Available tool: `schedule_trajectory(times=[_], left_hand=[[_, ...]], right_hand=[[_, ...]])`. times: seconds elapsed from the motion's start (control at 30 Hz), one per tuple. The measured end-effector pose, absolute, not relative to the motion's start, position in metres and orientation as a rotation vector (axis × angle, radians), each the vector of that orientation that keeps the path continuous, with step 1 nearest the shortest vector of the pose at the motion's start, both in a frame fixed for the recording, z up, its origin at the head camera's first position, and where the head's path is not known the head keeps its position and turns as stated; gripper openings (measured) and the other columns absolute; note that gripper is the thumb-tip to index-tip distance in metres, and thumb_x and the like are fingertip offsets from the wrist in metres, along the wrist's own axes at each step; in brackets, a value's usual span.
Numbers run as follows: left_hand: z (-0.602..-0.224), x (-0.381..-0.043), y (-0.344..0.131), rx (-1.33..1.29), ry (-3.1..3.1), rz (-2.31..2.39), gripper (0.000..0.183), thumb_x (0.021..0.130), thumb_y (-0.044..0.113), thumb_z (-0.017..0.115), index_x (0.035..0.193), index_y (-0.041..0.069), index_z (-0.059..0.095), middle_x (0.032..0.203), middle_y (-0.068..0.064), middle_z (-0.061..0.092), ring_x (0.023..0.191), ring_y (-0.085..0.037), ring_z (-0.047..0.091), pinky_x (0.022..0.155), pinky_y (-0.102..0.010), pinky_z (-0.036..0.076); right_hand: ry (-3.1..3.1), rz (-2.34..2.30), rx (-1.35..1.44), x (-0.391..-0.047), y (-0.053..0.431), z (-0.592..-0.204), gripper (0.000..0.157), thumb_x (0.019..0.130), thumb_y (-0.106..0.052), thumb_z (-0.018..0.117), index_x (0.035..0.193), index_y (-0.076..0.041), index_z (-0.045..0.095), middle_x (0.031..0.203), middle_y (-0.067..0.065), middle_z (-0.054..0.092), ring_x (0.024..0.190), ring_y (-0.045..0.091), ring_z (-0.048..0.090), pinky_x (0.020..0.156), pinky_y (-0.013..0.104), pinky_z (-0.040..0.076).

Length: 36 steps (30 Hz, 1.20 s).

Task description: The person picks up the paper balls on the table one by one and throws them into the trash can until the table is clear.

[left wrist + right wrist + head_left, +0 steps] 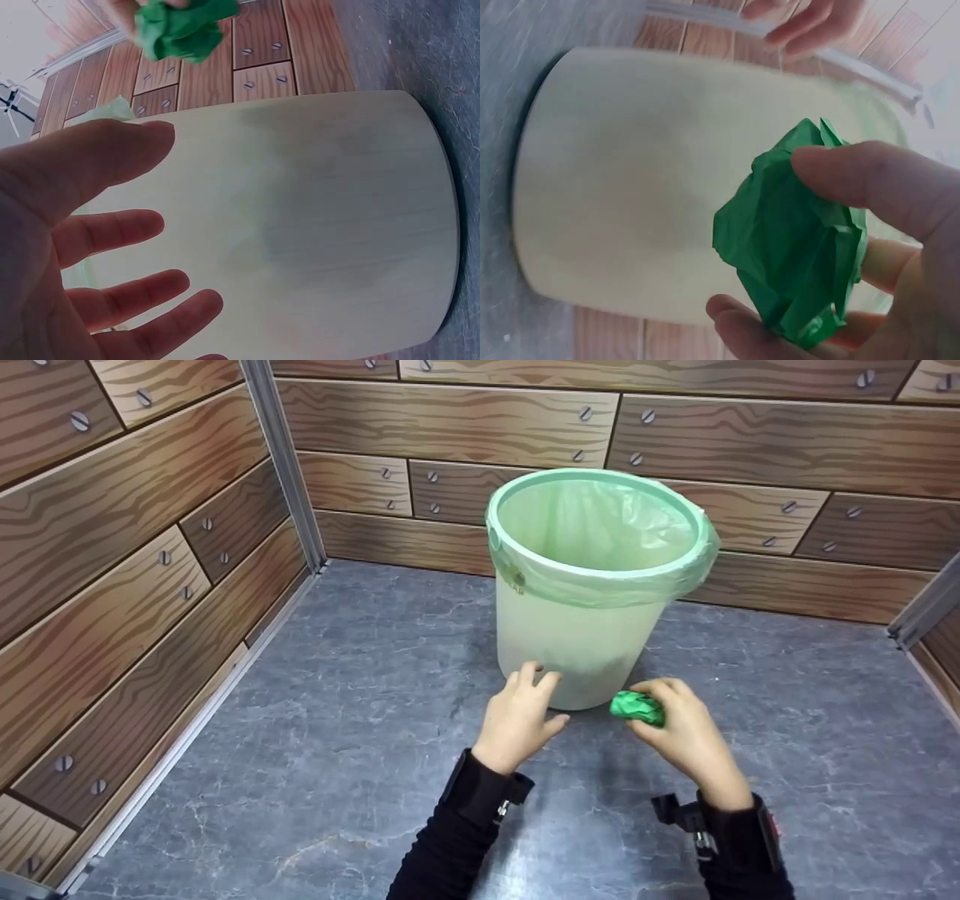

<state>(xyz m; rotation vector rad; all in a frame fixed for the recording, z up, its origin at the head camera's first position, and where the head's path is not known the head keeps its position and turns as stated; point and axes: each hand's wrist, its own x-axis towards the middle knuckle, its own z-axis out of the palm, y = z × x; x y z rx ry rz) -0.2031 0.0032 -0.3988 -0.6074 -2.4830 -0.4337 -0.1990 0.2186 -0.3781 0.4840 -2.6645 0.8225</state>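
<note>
A crumpled ball of green paper is in my right hand, gripped between thumb and fingers; the right wrist view shows the creased green paper close up. My left hand hovers empty to the left, its fingers spread and loosely bent. Both hands are in front of a whitish trash bin, which stands upright. A pale green bag lines it and folds over the rim. In the left wrist view the spread left fingers appear against the bin's side.
The bin stands on a grey marbled floor. Wood-plank patterned walls rise behind and at the left, with a metal corner post between them. Inside the bin, the visible part shows only the liner's folds.
</note>
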Motion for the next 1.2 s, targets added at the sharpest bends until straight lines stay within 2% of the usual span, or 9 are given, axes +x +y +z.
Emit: schedule_trajectory(times=[0.33, 0.7, 1.03, 1.2], left_hand=[[-0.399, -0.201, 0.001, -0.596, -2.484, -0.436, 0.045, 0.074, 0.033, 0.070, 0.111, 0.011, 0.055, 0.112, -0.012, 0.048, 0.087, -0.021, 0.053, 0.050, -0.025, 0.044], [-0.401, -0.200, 0.002, -0.604, -2.456, -0.429, 0.046, 0.073, 0.032, 0.071, 0.110, 0.011, 0.055, 0.111, -0.012, 0.049, 0.085, -0.021, 0.052, 0.051, -0.025, 0.044], [-0.398, -0.199, 0.005, -0.617, -2.510, -0.430, 0.046, 0.075, 0.034, 0.069, 0.113, 0.012, 0.054, 0.113, -0.013, 0.048, 0.088, -0.021, 0.053, 0.052, -0.025, 0.044], [-0.397, -0.199, 0.005, -0.610, -2.497, -0.422, 0.047, 0.074, 0.034, 0.070, 0.112, 0.011, 0.055, 0.112, -0.012, 0.048, 0.088, -0.022, 0.053, 0.051, -0.025, 0.045]], right_hand=[[-2.671, 0.835, 0.501, -0.187, 0.207, -0.376, 0.030, 0.070, -0.005, 0.065, 0.100, -0.003, 0.061, 0.107, 0.020, 0.051, 0.090, 0.033, 0.051, 0.073, 0.044, 0.041], [-2.644, 0.825, 0.502, -0.180, 0.206, -0.372, 0.032, 0.070, -0.004, 0.066, 0.102, -0.001, 0.060, 0.110, 0.021, 0.048, 0.093, 0.034, 0.050, 0.075, 0.045, 0.041], [-2.290, 0.871, 0.493, -0.171, 0.209, -0.343, 0.043, 0.058, 0.011, 0.068, 0.100, 0.005, 0.059, 0.111, 0.027, 0.048, 0.095, 0.039, 0.048, 0.076, 0.050, 0.043], [-2.092, 0.907, 0.480, -0.174, 0.202, -0.304, 0.041, 0.060, 0.012, 0.069, 0.099, 0.006, 0.060, 0.115, 0.024, 0.048, 0.095, 0.034, 0.049, 0.078, 0.022, 0.043]])
